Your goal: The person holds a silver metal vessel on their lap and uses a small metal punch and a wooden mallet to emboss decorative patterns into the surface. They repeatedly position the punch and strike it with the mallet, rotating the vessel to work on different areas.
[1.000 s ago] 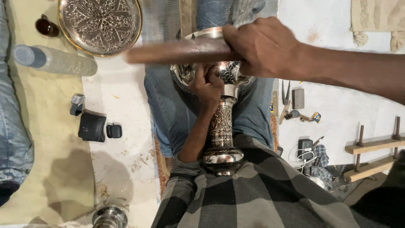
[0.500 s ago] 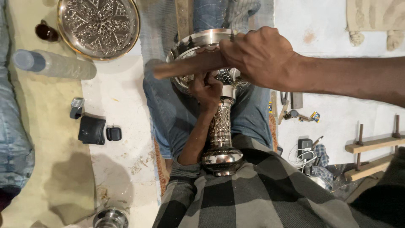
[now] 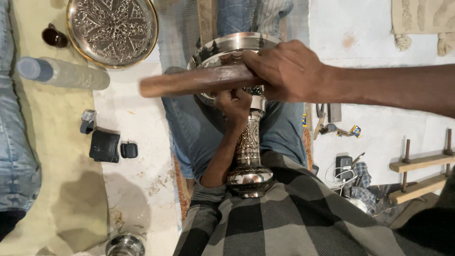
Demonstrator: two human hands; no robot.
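1. An engraved round metal tray (image 3: 112,29) lies at the far left on the floor.
2. A small dark cup (image 3: 53,36) sits just left of the tray.
3. A clear plastic bottle (image 3: 61,73) with a blue cap lies on its side, nearer than the tray.
4. A black pouch (image 3: 104,146) rests on the cream cloth (image 3: 52,189), with a small black case (image 3: 128,150) just to its right.
5. A small grey clip-like object (image 3: 87,121) lies just beyond the pouch.
6. A shiny metal piece (image 3: 125,245) shows at the near left edge.
7. Small hand tools (image 3: 332,121) lie on the right.
8. A wooden frame with pegs (image 3: 419,173) stands at the near right.
9. A charger with white cable (image 3: 342,168) lies left of the frame.
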